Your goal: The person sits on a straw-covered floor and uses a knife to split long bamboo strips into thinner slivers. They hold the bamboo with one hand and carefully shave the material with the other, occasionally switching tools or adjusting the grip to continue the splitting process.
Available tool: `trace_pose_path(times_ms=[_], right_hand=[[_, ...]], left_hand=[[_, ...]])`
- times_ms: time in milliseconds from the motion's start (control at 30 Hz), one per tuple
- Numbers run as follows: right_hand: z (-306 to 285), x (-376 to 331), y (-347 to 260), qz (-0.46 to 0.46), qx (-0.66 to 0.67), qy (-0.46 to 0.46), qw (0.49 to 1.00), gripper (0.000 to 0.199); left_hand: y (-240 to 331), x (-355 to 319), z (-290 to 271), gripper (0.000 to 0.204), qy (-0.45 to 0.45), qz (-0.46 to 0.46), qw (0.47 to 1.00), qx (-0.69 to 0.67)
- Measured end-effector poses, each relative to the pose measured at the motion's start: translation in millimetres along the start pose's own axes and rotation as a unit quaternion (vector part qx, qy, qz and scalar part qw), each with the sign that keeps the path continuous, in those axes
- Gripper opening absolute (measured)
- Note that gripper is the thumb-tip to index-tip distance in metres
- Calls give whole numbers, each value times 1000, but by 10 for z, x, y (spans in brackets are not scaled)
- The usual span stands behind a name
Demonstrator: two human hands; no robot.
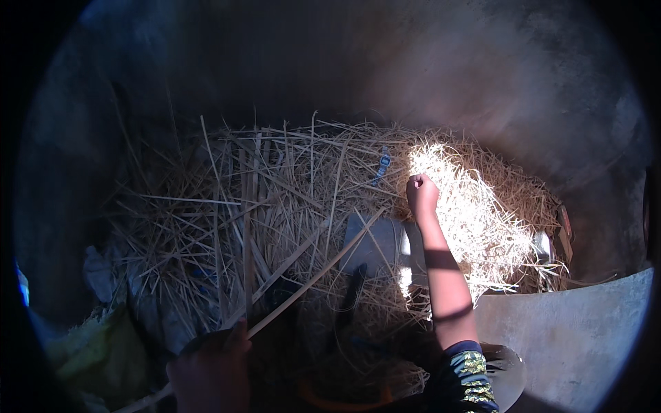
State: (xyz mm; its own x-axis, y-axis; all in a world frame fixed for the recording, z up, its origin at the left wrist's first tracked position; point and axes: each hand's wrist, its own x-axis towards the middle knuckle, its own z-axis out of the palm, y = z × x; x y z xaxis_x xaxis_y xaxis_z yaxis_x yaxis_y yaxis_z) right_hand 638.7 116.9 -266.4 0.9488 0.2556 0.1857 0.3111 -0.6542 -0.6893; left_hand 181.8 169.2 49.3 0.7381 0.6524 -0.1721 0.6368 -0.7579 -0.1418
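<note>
At the lower left, in shadow, my left hand (210,372) is closed around a long pale flat strip (303,289) that looks like split bamboo or cane. The strip slants up to the right over a grey flat board (370,244), and its other end comes out below the hand. My right arm reaches forward across the board into bright sunlight. At its end, my right hand (421,196) is a fist just above a heap of fine, curly shavings (468,206); whatever it may hold is hidden. A wristwatch (383,165) lies on the strips left of that fist.
Loose straw-like strips (282,186) cover the middle and left. A yellow-green cloth or sack (103,354) sits at the lower left. Right of my arm stands a curved grey surface (571,330), with a shiny pale object (543,246) beyond it. A dark wall (310,62) rises behind.
</note>
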Motion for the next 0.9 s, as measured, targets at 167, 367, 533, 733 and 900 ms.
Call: trace_pose_path(times_ms=[167,367,533,733,900], right_hand=[[239,192,-180,-23,-41,-72,996,30],[1003,775,152,83,-33,-96,991,30],[1198,551,-30,100,24,-62,993,23],[1260,580,61,127,92,-72,985,24],[1285,620,225,49,73,-71,994,20]], left_hand=[[50,-26,-9,16,4,-13,1000,27],[110,193,73,15,-20,6,999,-29],[276,346,-57,20,-75,-31,997,9],[301,365,-67,26,-70,-31,997,9],[268,347,-84,28,-71,-26,997,2]])
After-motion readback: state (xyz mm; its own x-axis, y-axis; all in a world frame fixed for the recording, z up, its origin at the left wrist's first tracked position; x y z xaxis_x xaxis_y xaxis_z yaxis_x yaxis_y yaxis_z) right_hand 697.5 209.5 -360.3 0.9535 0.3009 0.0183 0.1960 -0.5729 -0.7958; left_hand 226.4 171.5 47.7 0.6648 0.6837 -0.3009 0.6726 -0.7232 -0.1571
